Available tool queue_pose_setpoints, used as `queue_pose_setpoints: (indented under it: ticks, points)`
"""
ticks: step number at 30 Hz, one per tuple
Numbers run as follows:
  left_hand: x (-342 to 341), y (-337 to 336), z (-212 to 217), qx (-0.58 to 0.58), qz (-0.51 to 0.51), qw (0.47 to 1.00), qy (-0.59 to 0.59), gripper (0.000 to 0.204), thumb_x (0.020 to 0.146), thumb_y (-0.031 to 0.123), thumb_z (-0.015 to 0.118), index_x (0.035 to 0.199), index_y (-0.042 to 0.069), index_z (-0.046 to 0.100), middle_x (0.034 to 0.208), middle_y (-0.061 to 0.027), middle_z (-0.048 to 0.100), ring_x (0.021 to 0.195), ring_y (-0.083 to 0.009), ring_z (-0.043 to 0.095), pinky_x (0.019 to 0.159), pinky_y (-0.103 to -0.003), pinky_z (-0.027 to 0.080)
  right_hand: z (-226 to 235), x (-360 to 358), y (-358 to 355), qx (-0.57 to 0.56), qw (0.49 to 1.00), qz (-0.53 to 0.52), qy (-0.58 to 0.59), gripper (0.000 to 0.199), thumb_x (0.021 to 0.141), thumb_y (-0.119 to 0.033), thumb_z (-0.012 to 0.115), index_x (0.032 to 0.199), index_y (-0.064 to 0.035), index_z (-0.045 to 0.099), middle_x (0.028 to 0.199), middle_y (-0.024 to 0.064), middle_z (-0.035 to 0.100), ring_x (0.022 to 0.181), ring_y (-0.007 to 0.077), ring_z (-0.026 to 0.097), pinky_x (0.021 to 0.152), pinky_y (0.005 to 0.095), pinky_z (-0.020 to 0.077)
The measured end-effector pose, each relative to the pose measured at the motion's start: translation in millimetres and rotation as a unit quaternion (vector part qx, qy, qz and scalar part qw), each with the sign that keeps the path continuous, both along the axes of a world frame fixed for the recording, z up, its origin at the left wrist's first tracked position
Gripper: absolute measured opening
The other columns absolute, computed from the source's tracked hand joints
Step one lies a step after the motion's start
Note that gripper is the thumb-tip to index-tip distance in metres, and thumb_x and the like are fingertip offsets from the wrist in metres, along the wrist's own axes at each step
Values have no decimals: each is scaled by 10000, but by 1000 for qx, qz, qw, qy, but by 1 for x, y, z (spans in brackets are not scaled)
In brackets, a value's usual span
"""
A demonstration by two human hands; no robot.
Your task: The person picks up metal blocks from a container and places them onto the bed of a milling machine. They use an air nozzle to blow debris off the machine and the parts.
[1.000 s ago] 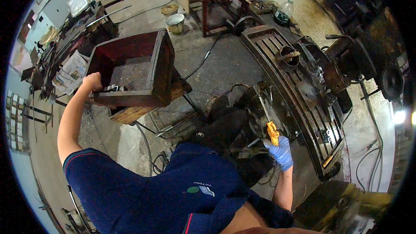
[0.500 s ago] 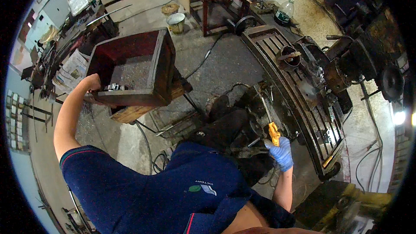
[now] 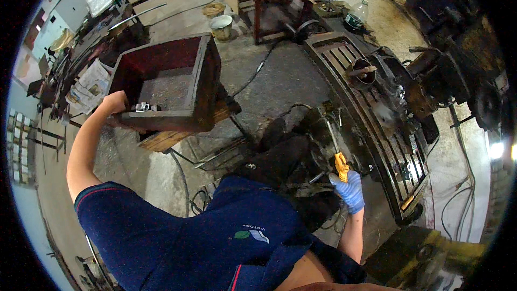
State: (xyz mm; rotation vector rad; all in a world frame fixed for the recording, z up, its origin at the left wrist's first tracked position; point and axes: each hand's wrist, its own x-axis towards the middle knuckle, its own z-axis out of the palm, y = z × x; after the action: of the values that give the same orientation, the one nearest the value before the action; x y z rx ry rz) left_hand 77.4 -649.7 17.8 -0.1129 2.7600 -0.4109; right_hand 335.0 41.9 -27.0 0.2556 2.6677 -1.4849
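Note:
My bare left hand (image 3: 114,102) is closed over the near left corner of a deep wooden box (image 3: 203,83) with reddish inner walls; its fingertips are partly hidden. Just right of these fingers, small shiny metal parts (image 3: 144,106) lie inside the box. On the right, my blue-gloved right hand (image 3: 350,193) holds a yellow air blow gun (image 3: 341,166) by its lower end. Its long thin metal nozzle (image 3: 332,134) points away from me, beside a slotted metal machine table (image 3: 371,124).
The box rests on a wooden board (image 3: 177,125) above a metal-legged stand. A dark metal cup (image 3: 362,73) sits on the machine table. Beyond are a bucket (image 3: 221,27) and a dark red table (image 3: 257,19). A cable (image 3: 258,67) crosses the floor; machine handles (image 3: 431,56) stand at the right.
My left hand has shifted slightly at the box corner. The view has moved a little; the right hand keeps hold of the blow gun in about the same place.

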Motion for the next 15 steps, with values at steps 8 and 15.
queue_pose_setpoints:
  ticks: [8,15]
  points:
    - [9,60,61,62,1,982,176,235,603,158,676,819,69,643,867,-136,642,836,-316,612,731,-386,488,-4,2,4,6,1000,-3,-13,306,727,-268,697,780,7,572,579,45,516,549,117,451,519,307,398]
    - [-38,167,100,559,-32,822,102,144,778,95,622,851,-25,592,765,-94,605,773,-192,608,679,-318,486,27,-4,-15,10,1000,21,-7,309,723,-275,690,831,-1,597,629,118,584,551,140,509,532,308,423]
